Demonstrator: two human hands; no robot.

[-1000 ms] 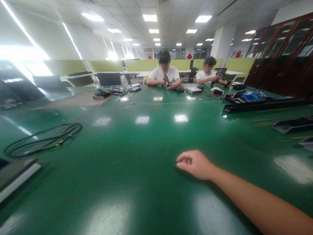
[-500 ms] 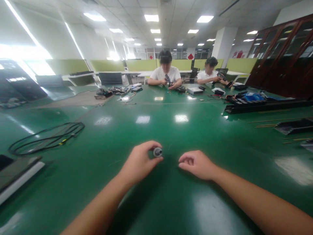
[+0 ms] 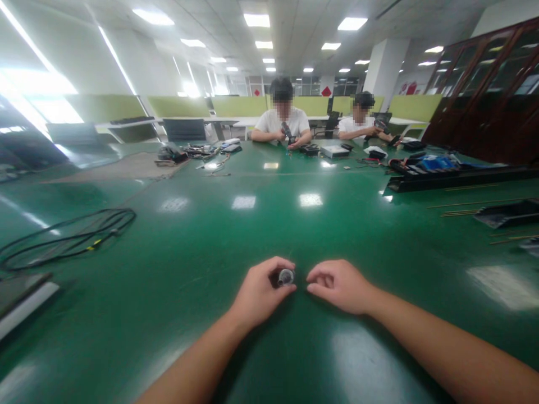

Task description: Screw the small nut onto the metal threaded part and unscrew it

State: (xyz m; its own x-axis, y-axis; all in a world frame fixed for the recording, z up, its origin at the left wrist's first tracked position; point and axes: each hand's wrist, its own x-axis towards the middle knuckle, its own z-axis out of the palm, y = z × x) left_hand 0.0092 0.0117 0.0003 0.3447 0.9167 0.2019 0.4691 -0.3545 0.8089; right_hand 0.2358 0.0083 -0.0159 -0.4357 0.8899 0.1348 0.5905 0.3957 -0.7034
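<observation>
My left hand holds a small round metallic-grey piece between its thumb and fingers, low over the green tabletop. The piece's round end faces me, and its exact kind is too blurred to tell. Just to the right, my right hand rests at the table with its fingers curled. Its thumb and forefinger tips are a little apart, and nothing shows between them. The tips of the two hands point at each other across a narrow gap.
A coil of black cable lies at the left, behind a flat dark object with a white edge. Black trays and thin rods are at the right. Across the table, two people in white shirts handle dark tools.
My left hand has moved right and nearer to me with the grey piece, closing much of the gap to my right hand. The piece has tilted. My right hand has barely moved.
</observation>
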